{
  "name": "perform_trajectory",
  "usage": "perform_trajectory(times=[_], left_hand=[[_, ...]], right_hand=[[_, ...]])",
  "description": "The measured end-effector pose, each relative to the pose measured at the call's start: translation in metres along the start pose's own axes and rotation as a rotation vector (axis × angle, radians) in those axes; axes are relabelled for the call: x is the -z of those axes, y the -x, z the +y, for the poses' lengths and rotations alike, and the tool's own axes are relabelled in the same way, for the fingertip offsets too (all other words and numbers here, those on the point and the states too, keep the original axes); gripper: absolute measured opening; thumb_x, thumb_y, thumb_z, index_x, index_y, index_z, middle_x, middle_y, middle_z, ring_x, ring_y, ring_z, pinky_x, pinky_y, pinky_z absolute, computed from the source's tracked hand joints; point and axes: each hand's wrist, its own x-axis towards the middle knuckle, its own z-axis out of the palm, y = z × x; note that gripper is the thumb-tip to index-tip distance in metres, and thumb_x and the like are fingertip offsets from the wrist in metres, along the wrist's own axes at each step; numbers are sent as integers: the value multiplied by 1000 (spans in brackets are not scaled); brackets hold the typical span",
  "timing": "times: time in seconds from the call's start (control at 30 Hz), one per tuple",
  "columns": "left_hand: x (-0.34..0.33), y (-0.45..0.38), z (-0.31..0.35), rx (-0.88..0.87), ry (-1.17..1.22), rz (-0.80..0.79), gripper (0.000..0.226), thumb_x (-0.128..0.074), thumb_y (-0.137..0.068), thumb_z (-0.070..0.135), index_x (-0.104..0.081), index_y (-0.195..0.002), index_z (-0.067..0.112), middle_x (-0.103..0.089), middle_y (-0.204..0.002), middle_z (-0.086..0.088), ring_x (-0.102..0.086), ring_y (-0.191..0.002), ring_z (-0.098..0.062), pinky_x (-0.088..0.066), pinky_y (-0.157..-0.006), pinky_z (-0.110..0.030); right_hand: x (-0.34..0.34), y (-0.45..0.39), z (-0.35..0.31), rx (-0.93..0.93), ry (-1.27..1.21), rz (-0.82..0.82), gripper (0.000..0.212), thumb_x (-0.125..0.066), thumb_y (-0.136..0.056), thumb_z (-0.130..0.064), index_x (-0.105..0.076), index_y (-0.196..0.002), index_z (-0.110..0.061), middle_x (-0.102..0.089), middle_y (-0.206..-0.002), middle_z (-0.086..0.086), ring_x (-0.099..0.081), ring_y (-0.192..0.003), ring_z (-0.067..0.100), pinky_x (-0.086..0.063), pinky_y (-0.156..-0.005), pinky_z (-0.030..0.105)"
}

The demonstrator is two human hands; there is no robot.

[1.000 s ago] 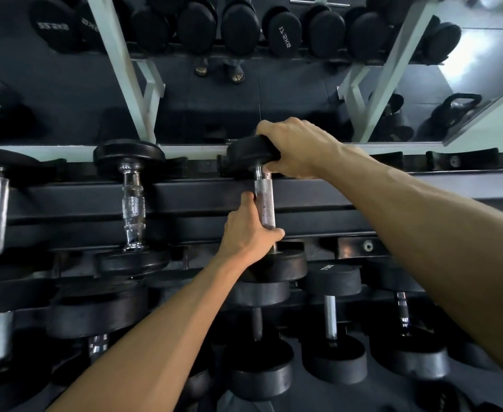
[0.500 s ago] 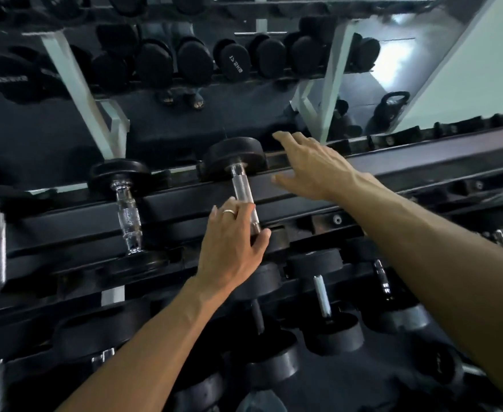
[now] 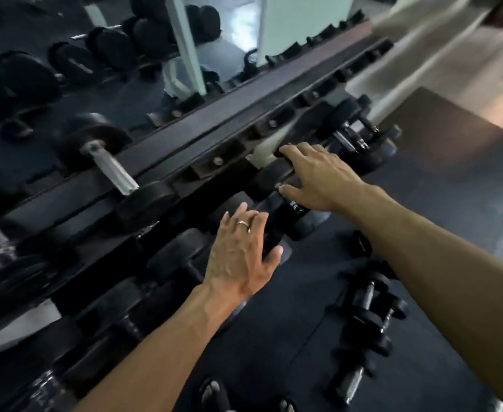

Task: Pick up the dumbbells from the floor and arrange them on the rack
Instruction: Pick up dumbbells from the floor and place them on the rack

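Under both hands lies dark floor (image 3: pixel 274 337), with small dumbbells (image 3: pixel 366 310) below the right hand (image 3: pixel 321 176). Left hand (image 3: pixel 241 257) and right: fingers spread, holding nothing, beside the rack (image 3: pixel 202 135).

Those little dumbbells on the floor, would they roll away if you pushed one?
Probably yes: the floor dumbbells seem to have round ends, and the mat looks flat. Likely heavy for their size, with metal handles and solid-looking ends.

A large wall mirror (image 3: pixel 143 93) is standing behind the equipment, reflecting a black kettlebell (image 3: pixel 249 64) and a white slanted metal post (image 3: pixel 188 46), while pale cream fabric (image 3: pixel 422 55) is hanging at the upper right above the dark rubber floor (image 3: pixel 440 162).
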Motion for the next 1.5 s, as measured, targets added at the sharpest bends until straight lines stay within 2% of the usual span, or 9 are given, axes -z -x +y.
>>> perform_trajectory(times=[0.2, 0.43, 0.63, 0.87, 1.07, 1.2, 1.3, 1.37, 1.5], left_hand=[[-78, 4, 96, -130, -21, -263, 69, -43, -91, 55, -26, -145, 15, -33, -149, -5, -10, -146, -21, -10, -118, -41], [-189, 36, 195, -220, -81, -535, 72, -41, -93, 55, -18, -148, 16, -31, -151, -8, -12, -145, -21, -8, -119, -41], [-296, 57, 236, -256, -117, -754, 71, -39, -94, 55, -19, -148, 14, -32, -151, -10, -16, -144, -23, -10, -119, -41], [-425, 83, 221, -306, -163, -897, 63, -43, -91, 54, -34, -139, 14, -49, -135, -9, -38, -131, -24, -24, -113, -40], [-571, 115, 189, -307, -152, -984, 62, -45, -91, 55, -36, -137, 14, -50, -129, -8, -45, -124, -24, -38, -102, -38], [-679, 148, 171, -191, -72, -1037, 63, -47, -90, 54, -31, -139, 17, -44, -132, -6, -45, -123, -25, -42, -94, -41], [-748, 168, 157, -73, -11, -1039, 68, -49, -89, 55, -28, -141, 15, -39, -137, -7, -44, -125, -27, -40, -97, -41], [-782, 177, 149, -24, 17, -1038, 71, -51, -88, 56, -29, -140, 12, -39, -137, -10, -44, -125, -29, -40, -98, -40], [-822, 189, 139, 43, 89, -1019, 72, -66, -80, 51, -36, -130, 9, -50, -127, -13, -51, -117, -32, -44, -94, -37]], right_hand=[[-38, 115, 106, -221, -40, -34, 72, -60, -87, -46, -32, -145, -15, -48, -137, 10, -45, -125, 33, -41, -102, 48], [-113, 247, 213, -392, -137, -101, 70, -61, -86, -48, -35, -144, -19, -48, -138, 7, -45, -125, 32, -41, -98, 46], [-207, 320, 273, -521, -207, -206, 69, -61, -84, -46, -37, -142, -19, -50, -131, 8, -47, -120, 33, -43, -95, 45], [-341, 369, 295, -687, -280, -297, 59, -58, -85, -46, -42, -135, -18, -52, -127, 7, -48, -119, 33, -42, -93, 43], [-499, 406, 297, -785, -356, -327, 58, -59, -85, -44, -42, -134, -19, -50, -128, 5, -48, -118, 31, -44, -92, 42], [-615, 422, 306, -818, -394, -304, 64, -60, -88, -45, -36, -142, -19, -49, -130, 7, -49, -118, 31, -43, -89, 41], [-690, 424, 315, -806, -435, -288, 71, -65, -84, -45, -34, -145, -23, -49, -130, 6, -51, -116, 32, -47, -92, 44], [-727, 419, 320, -765, -455, -275, 75, -69, -77, -48, -37, -141, -25, -52, -128, 6, -54, -112, 33, -50, -90, 47], [-773, 413, 324, -675, -474, -285, 81, -77, -69, -49, -41, -137, -24, -55, -123, 5, -57, -108, 32, -52, -85, 47]])
